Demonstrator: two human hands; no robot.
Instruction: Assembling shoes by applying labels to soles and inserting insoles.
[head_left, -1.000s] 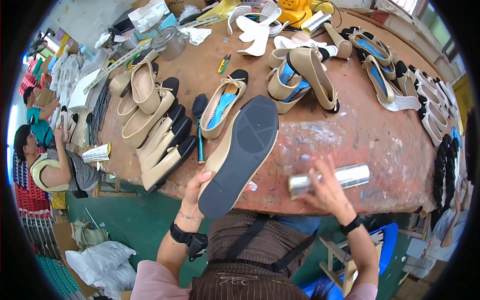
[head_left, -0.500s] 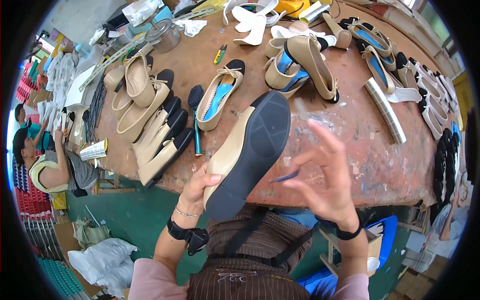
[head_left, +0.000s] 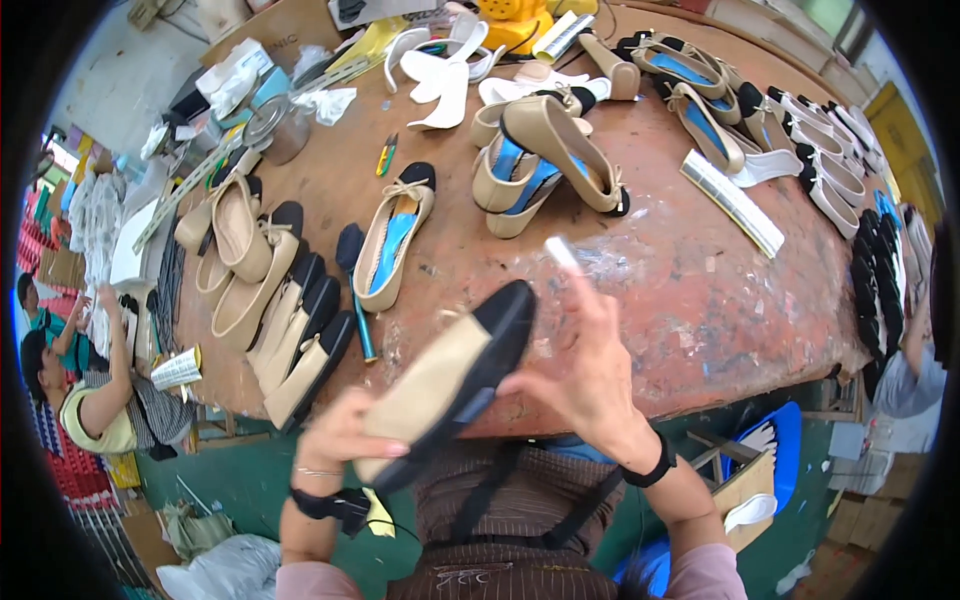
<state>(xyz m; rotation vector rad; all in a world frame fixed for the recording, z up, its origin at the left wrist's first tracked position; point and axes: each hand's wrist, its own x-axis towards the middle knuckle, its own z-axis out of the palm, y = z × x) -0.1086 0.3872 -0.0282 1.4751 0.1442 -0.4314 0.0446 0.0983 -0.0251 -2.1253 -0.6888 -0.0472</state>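
Note:
Wrapped around the heel end, my left hand (head_left: 345,438) grips a beige flat shoe (head_left: 425,375) with a black toe, tilted so its side and part of its black sole show. My right hand (head_left: 590,375) is open beside it, its thumb touching the edge of the sole and the other fingers apart. A dark bluish patch shows on the sole near that thumb. Something white and blurred covers the tip of one right finger; I cannot tell what it is. Just beyond, a single beige shoe with a blue insole (head_left: 398,235) lies on the table beside a teal-handled brush (head_left: 364,325).
Several beige shoes (head_left: 255,300) are grouped at the left, others (head_left: 545,165) stand stacked ahead. A strip of printed card (head_left: 733,205) lies to the right, near more shoes. Small snips (head_left: 387,155) and a metal can (head_left: 277,132) are farther back. A co-worker (head_left: 95,385) is at the left.
The shoe has turned from sole facing me to side up. The small dark piece between my right fingers is no longer there, and my right thumb has come to the sole.

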